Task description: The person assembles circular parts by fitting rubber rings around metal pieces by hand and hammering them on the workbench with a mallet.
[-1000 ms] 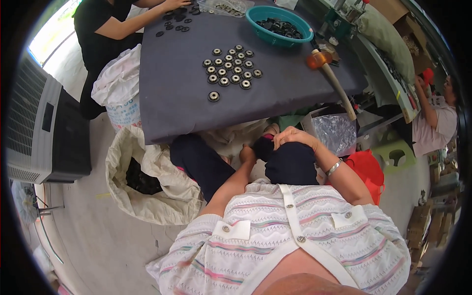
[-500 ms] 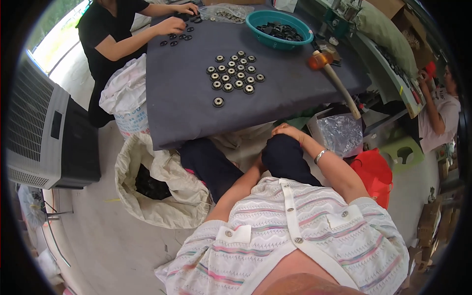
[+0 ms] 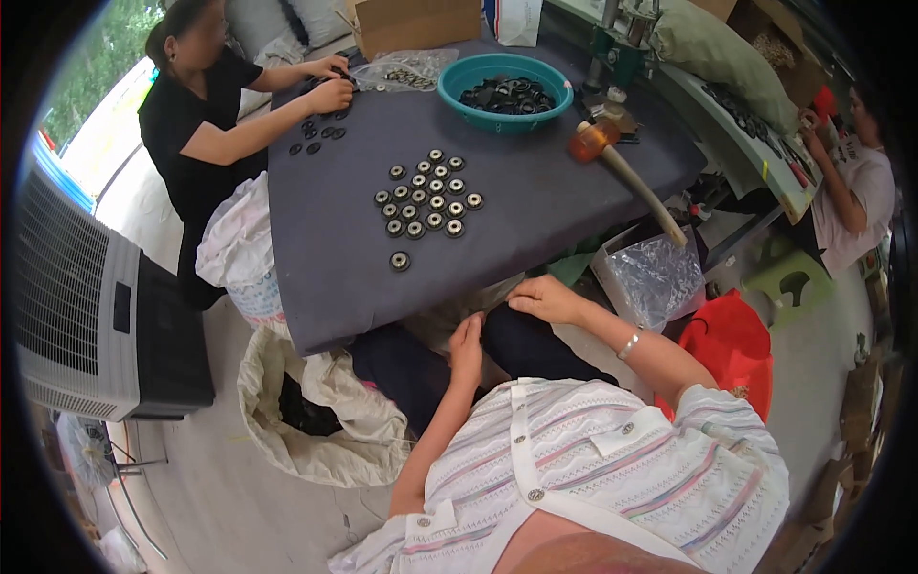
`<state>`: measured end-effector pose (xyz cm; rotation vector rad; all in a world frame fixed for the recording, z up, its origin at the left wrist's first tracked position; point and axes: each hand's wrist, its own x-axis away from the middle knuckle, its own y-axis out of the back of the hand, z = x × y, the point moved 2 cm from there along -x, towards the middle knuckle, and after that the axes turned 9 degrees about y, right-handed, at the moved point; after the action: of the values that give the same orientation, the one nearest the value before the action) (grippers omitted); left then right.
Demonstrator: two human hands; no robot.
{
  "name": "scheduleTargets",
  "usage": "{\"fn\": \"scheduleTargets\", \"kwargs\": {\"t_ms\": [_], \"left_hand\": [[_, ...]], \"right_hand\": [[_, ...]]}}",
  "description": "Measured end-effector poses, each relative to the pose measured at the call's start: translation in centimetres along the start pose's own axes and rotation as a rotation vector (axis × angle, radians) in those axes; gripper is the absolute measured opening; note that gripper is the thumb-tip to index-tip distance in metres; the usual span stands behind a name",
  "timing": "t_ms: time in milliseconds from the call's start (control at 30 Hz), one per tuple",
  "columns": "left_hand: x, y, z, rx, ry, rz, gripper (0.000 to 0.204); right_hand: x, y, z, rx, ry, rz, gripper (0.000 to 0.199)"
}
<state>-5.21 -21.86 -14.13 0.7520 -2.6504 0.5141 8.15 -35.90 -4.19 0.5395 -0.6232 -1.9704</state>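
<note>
Both my hands are low at the table's near edge, above my dark-trousered knees. My right hand (image 3: 545, 298) has its fingers curled closed on the edge of a pale greyish cloth (image 3: 445, 318). Fingers pressed together, my left hand (image 3: 467, 352) points upward at the same cloth and seems to pinch its edge; its fingertips show only in part. Beyond them, on the dark-covered table (image 3: 325, 287), several round black parts with shiny metal centres (image 3: 437, 204) stand in a loose cluster. One similar part (image 3: 400, 261) sits apart, nearer to me.
A teal basin (image 3: 507, 117) of black parts stands at the back, beside a mallet (image 3: 631, 177) with an orange head. At left are an open sack (image 3: 354, 459) and an air cooler (image 3: 81, 306). A co-worker (image 3: 206, 124) handles black parts; another person (image 3: 851, 201) is at far right.
My left hand has come up from between my knees to the cloth. My right hand has left my knee and closed on the cloth's edge. The view has shifted.
</note>
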Motion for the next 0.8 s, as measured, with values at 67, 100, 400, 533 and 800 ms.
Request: {"fn": "scheduleTargets", "kwargs": {"t_ms": [67,100,400,533,800], "left_hand": [[4.1,1.4,-6.4,-0.219,-0.371,-0.036,0.02],[5.9,1.9,-9.7,-0.241,-0.51,-0.076,0.017],[0.1,7.1,-19.1,-0.674,-0.888,-0.63,0.007],[-0.2,7.3,-18.9,-0.709,-0.945,-0.699,0.007],[0.4,7.5,-19.3,-0.664,-0.886,-0.64,0.008]], "right_hand": [[-1.8,4.4,4.1,-0.034,0.078,-0.197,0.02],[-3.1,7.1,5.8,0.1,0.15,-0.391,0.016],[-13.9,20.3,-2.8,0.572,-0.179,-0.633,0.047],[-13.8,20.9,-1.9,0.61,-0.295,-0.527,0.047],[-10.5,21.4,3.8,0.97,-0.319,-0.376,0.035]]}}
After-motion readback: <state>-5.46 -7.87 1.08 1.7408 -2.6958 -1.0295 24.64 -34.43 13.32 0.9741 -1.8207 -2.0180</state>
